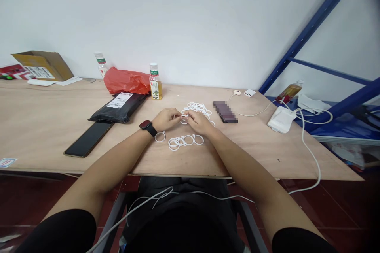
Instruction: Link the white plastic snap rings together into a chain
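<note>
Both your left hand (167, 119) and right hand (199, 122) pinch a white ring (184, 123) mid-frame; loose rings (179, 140) lie below, a ring pile (198, 107) above.

Your watch strap (152, 129) and sleeves (62, 231) are black; your rings (198, 106) are plain white. Your table (44, 118) is pale brown with a faint grain, your bag (126, 81) red, your parcel (122, 112) black with a white, dark-printed label (119, 100).
</note>
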A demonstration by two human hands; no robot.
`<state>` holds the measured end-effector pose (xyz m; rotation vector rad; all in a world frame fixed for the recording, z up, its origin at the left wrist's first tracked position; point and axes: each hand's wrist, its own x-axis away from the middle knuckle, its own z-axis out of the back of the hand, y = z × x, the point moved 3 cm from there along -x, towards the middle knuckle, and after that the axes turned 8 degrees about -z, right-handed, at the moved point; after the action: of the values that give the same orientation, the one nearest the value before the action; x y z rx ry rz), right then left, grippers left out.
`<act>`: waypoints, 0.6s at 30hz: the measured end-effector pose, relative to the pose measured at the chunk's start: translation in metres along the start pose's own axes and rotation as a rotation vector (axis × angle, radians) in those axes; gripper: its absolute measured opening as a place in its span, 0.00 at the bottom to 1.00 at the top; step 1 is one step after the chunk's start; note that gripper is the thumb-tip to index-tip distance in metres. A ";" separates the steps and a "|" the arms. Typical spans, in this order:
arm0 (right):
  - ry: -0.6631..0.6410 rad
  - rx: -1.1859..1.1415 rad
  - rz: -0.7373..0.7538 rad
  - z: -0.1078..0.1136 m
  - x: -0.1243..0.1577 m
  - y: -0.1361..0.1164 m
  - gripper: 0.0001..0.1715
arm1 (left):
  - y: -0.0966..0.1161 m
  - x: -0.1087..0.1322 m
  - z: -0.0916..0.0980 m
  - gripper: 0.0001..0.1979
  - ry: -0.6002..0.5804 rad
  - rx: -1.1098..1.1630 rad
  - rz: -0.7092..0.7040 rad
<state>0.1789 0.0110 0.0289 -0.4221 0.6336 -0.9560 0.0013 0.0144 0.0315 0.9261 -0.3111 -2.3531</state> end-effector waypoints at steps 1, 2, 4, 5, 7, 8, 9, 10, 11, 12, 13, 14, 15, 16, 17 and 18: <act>-0.007 0.009 0.003 0.000 0.000 0.000 0.12 | 0.000 0.000 0.000 0.14 -0.004 0.006 0.007; -0.012 0.017 0.002 0.000 0.000 0.000 0.13 | 0.000 0.000 0.000 0.14 -0.011 0.013 0.013; -0.017 0.029 -0.005 0.000 0.000 0.001 0.14 | 0.001 0.000 -0.001 0.15 -0.028 0.025 0.025; -0.016 0.035 -0.009 0.000 0.000 0.001 0.14 | 0.002 0.000 -0.001 0.15 -0.038 0.028 0.029; -0.008 0.047 -0.016 0.000 0.000 0.002 0.15 | 0.004 0.000 -0.001 0.16 -0.058 0.032 0.027; -0.002 0.054 -0.018 -0.001 -0.001 0.003 0.15 | 0.005 -0.001 -0.001 0.17 -0.073 0.035 0.022; 0.007 0.062 -0.020 -0.001 -0.001 0.004 0.15 | 0.005 -0.001 -0.002 0.17 -0.091 0.038 0.015; 0.016 0.070 -0.020 -0.001 -0.001 0.004 0.14 | 0.006 -0.001 -0.003 0.18 -0.109 0.042 0.009; 0.024 0.077 -0.017 -0.002 -0.002 0.005 0.14 | 0.008 -0.001 -0.004 0.18 -0.126 0.046 0.002; 0.030 0.082 -0.012 -0.002 -0.002 0.005 0.14 | 0.009 -0.002 -0.004 0.19 -0.142 0.052 -0.004; 0.035 0.087 -0.005 -0.002 -0.002 0.005 0.14 | 0.010 -0.002 -0.005 0.19 -0.155 0.055 -0.011; 0.036 0.091 0.003 -0.003 -0.002 0.005 0.14 | 0.012 -0.002 -0.006 0.20 -0.166 0.055 -0.019; 0.035 0.093 0.011 -0.003 -0.003 0.005 0.15 | 0.013 -0.003 -0.006 0.20 -0.176 0.053 -0.025; 0.033 0.093 0.018 -0.003 -0.003 0.005 0.15 | 0.014 -0.003 -0.007 0.21 -0.186 0.049 -0.029; 0.031 0.092 0.023 -0.003 -0.003 0.004 0.15 | 0.014 -0.003 -0.007 0.21 -0.194 0.044 -0.031; 0.028 0.092 0.025 -0.003 -0.003 0.004 0.16 | 0.014 -0.003 -0.007 0.21 -0.200 0.040 -0.030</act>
<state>0.1782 0.0153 0.0251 -0.3191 0.6164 -0.9644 0.0140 0.0054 0.0335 0.7188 -0.4280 -2.4800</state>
